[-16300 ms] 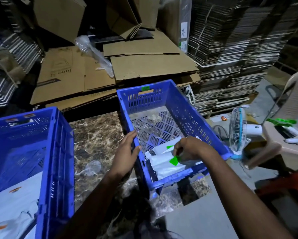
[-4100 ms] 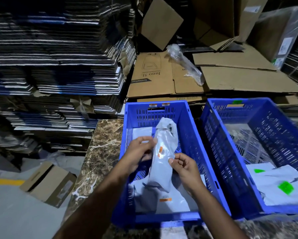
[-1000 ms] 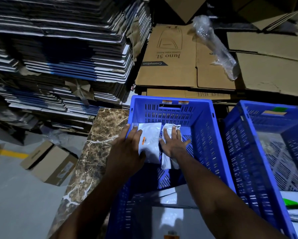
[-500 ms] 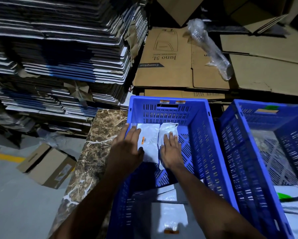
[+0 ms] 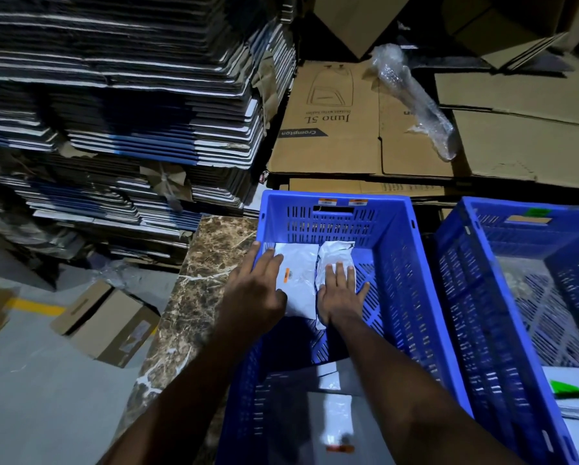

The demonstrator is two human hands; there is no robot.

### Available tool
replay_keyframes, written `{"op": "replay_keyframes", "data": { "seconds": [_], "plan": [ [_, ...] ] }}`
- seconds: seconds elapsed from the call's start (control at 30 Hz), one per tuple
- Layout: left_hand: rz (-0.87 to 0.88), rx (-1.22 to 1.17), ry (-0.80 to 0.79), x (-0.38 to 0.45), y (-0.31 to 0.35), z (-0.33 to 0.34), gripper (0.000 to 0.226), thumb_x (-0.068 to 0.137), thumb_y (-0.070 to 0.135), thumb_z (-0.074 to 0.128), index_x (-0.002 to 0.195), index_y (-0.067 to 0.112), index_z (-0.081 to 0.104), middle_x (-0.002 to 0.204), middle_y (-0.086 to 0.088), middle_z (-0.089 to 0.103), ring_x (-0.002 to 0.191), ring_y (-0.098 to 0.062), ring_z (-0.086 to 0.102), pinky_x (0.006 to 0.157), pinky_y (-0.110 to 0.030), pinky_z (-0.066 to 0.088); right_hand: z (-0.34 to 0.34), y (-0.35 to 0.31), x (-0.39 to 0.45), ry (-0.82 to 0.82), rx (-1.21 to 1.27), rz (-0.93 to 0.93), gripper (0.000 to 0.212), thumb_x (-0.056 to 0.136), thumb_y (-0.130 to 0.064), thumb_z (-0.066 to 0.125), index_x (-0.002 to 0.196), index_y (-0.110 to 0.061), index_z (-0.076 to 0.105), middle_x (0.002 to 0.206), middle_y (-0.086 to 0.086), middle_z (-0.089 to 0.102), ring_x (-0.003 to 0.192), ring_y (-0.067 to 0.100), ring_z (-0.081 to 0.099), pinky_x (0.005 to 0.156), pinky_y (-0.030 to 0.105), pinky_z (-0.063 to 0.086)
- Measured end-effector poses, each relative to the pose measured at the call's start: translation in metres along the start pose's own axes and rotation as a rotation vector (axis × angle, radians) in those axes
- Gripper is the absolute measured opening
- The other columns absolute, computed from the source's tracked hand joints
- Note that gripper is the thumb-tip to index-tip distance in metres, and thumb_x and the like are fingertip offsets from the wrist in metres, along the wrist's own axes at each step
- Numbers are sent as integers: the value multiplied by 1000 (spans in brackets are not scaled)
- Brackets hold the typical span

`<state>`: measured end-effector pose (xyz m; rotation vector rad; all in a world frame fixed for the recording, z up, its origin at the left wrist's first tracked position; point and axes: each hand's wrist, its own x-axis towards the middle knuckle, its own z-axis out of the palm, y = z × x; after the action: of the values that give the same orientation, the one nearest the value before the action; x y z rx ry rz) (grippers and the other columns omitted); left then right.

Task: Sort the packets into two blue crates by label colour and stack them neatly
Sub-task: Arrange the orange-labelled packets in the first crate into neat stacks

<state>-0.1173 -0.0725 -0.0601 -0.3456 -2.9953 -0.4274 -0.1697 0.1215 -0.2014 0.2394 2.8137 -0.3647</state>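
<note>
Two blue crates stand side by side on a marble top. In the left crate [image 5: 395,250], two white packets lie next to each other at the far end. My left hand [image 5: 257,286] rests flat on the left packet [image 5: 298,280], which bears an orange label. My right hand [image 5: 340,290] presses flat, fingers spread, on the narrower right packet [image 5: 335,260]. More white packets with orange labels [image 5: 335,427] lie at the near end, under my forearms. The right crate [image 5: 462,297] holds packets with green labels [image 5: 569,394] at its near end.
Tall stacks of flattened cartons [image 5: 120,105] rise at the left and behind. Flat brown cardboard sheets [image 5: 341,125] and a bubble-wrap roll [image 5: 412,95] lie beyond the crates. A small cardboard box [image 5: 106,323] sits on the grey floor at the left. The marble top [image 5: 194,297] shows left of the crates.
Both hands stay pressed on the two far packets. My right hand has slid slightly along its packet and its fingers have spread a little. The view has shifted slightly.
</note>
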Motion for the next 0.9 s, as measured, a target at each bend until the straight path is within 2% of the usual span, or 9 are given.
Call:
{"op": "replay_keyframes", "data": {
  "seconds": [0.17, 0.3, 0.43, 0.53, 0.6, 0.63, 0.7, 0.8, 0.9],
  "plan": [
    [51, 26, -18, 1, -6, 5, 64, 84, 30, 50, 144, 9, 46, 152, -8, 44, 151, -29, 18, 111, -50, 36, -16, 4, -3, -30, 61, -68, 59, 105, -44, 15, 159, -25, -1, 165, -4, -16, 152, 21, -18, 118, 61, -8],
    [-17, 97, -117, 7, 3, -4, 60, 93, 33, 45, 150, 18, 33, 158, 2, 33, 153, -21, 4, 117, -44, 26, -44, 8, -20, 35, 145, -119, 60, 106, -42, 16, 159, -23, -4, 165, -6, -15, 152, 16, -14, 120, 57, -5],
    [-25, 76, -43, 3, 9, -9, 47, 90, 29, 46, 134, 14, 54, 140, -6, 57, 145, -23, 31, 115, -40, 27, -83, 19, -54, 217, 427, -89, 58, 105, -26, 34, 158, -10, 14, 166, 9, 10, 153, 24, 12, 121, 47, 17],
    [111, 216, 31, -5, 13, -15, 38, 81, 31, 44, 106, 15, 68, 102, -10, 72, 108, -28, 60, 97, -39, 38, -105, 33, -100, 299, 494, -46, 45, 99, -12, 46, 142, -2, 47, 143, 21, 52, 131, 34, 50, 106, 40, 40],
    [322, 353, -52, -17, 25, -18, 32, 83, 31, 41, 97, 18, 66, 87, -8, 71, 87, -29, 63, 83, -39, 42, -106, 41, -134, 315, 509, -26, 34, 95, -8, 48, 126, -5, 63, 121, 19, 68, 114, 34, 63, 96, 37, 47],
    [407, 339, -125, -24, 32, -15, 28, 85, 32, 42, 96, 19, 64, 87, -8, 71, 86, -30, 64, 79, -38, 43, -104, 45, -150, 322, 522, -24, 33, 95, -7, 49, 122, -8, 67, 117, 15, 71, 111, 31, 65, 96, 36, 49],
    [419, 152, -337, -45, 48, -4, 24, 89, 37, 41, 95, 23, 59, 95, -6, 71, 90, -32, 65, 73, -35, 46, -99, 52, -174, 358, 548, -20, 32, 93, -6, 50, 118, -11, 70, 112, 9, 74, 107, 27, 68, 95, 33, 50],
    [371, -110, -619, -82, 70, 20, 31, 93, 52, 45, 107, 29, 61, 107, -2, 71, 101, -26, 64, 85, -34, 50, -96, 56, -199, 462, 603, -39, 31, 90, -2, 52, 111, -13, 72, 101, 4, 76, 96, 21, 71, 88, 28, 51],
    [349, -148, -729, -102, 75, 34, 57, 88, 59, 57, 123, 15, 62, 121, -13, 67, 113, -32, 59, 93, -35, 43, -92, 56, -211, 544, 667, -84, 30, 88, -1, 51, 104, -13, 73, 94, 2, 76, 90, 18, 72, 86, 33, 56]
  ]
}}
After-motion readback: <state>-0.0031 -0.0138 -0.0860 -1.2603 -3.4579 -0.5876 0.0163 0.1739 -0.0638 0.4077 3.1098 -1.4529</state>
